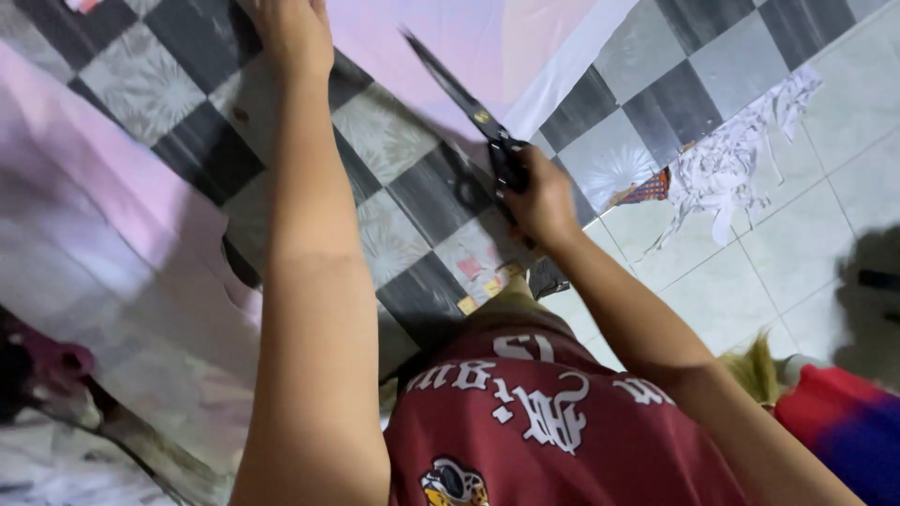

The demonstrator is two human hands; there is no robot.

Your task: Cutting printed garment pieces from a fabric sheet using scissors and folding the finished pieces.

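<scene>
Right hand [542, 199]: fingers clamped on black-handled long steel scissors [464, 98], blades parted, long axis pointing away up-left | Left hand [292, 33]: pressed flat on pale pink cloth sheet [469, 37], finger state cannot be told | Cloth lies over checkered floor mat [412, 187], just ahead of blades.

Bare checkered mat [412, 201] between hands

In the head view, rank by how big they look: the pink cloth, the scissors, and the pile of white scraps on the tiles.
1. Pink cloth, largest by far.
2. White scraps and scissors: look alike, unsure.
</scene>
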